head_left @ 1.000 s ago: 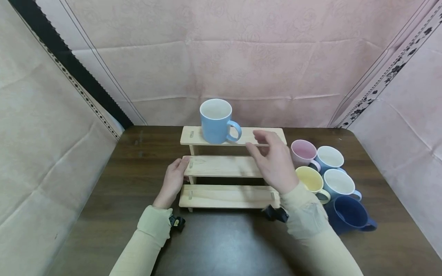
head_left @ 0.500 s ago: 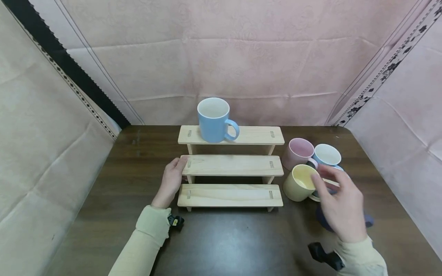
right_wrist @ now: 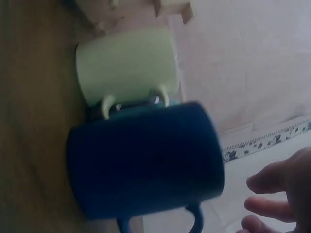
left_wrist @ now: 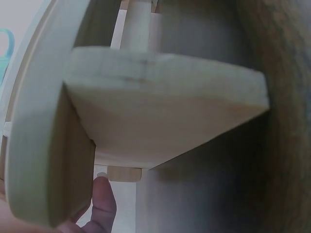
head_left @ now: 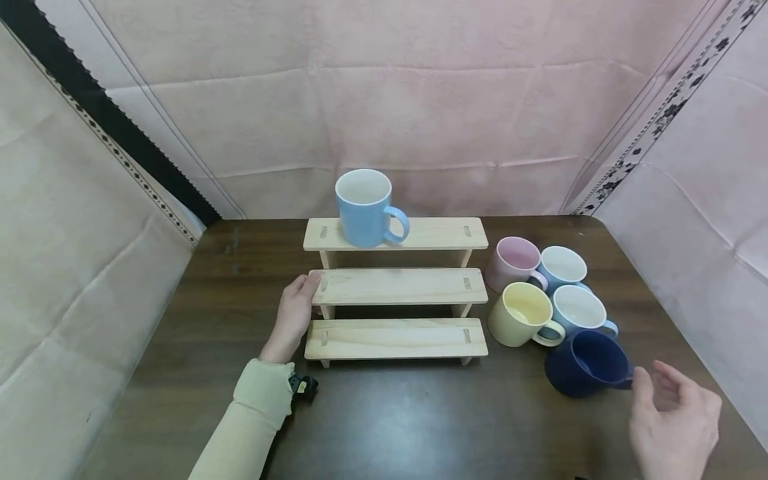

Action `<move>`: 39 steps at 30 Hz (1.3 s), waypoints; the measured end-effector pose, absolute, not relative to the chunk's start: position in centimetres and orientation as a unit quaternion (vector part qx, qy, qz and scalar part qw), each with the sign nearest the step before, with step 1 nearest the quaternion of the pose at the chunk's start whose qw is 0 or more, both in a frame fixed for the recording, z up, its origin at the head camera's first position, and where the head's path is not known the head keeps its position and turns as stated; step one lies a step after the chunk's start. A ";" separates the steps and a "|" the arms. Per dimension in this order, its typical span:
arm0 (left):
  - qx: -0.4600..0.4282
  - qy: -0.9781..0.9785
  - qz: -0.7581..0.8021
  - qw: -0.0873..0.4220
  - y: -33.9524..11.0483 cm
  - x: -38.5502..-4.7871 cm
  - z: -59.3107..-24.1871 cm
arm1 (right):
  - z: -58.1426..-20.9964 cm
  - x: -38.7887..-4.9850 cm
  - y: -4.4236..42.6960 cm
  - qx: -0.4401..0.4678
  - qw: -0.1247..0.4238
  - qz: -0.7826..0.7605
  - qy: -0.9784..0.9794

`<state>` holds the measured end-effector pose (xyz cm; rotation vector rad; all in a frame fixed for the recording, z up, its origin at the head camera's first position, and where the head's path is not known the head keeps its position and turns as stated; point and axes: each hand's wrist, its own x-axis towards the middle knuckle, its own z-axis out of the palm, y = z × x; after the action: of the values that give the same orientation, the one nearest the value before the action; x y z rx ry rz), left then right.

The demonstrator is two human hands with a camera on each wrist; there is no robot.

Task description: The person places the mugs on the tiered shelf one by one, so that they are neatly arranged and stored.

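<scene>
My left hand (head_left: 292, 317) grips the left end of a three-tier wooden rack (head_left: 399, 287), at its middle step. In the left wrist view a finger (left_wrist: 103, 201) shows beneath that step. A light blue mug (head_left: 363, 212) stands upright on the top step, handle to the right. At right, my right hand (head_left: 675, 420) is by the handle of a navy mug (head_left: 576, 373), thumb and fingers spread. The right wrist view shows its fingers (right_wrist: 267, 179) apart from the navy mug, holding nothing. A yellow mug (head_left: 510, 323) stands beside the rack.
Behind the navy and yellow mugs stand a pink mug (head_left: 507, 270) and two pale blue mugs (head_left: 561, 320), close together. The dark wooden table (head_left: 396, 427) carries everything. Pale patterned cloth (head_left: 420, 113) hangs behind and along both sides.
My right hand has moved from above the rack, across the mugs, to the navy mug's handle at right. The left hand keeps its grip. The view has shifted slightly.
</scene>
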<state>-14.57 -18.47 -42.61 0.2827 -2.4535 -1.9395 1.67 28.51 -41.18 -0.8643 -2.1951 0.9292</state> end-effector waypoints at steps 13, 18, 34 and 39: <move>0.096 -0.780 -0.619 -0.002 -18.5 -14.6 -42.5 | -42.2 1.8 30.2 -0.295 0.127 0.341 -0.883; 0.097 -0.778 -0.620 0.002 -18.4 -14.6 -42.6 | -42.7 1.8 30.9 -0.280 0.109 0.343 -0.890; 0.094 -0.775 -0.624 -0.009 -18.4 -14.4 -42.2 | -43.8 1.9 31.8 -0.280 0.082 0.339 -0.894; 0.090 -0.775 -0.625 -0.005 -18.3 -14.3 -42.3 | -44.1 2.3 32.2 -0.249 0.092 0.335 -0.904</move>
<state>-14.27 -18.34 -42.33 0.2835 -2.4434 -1.9701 2.31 32.24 -44.14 -0.7397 -2.6840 0.9956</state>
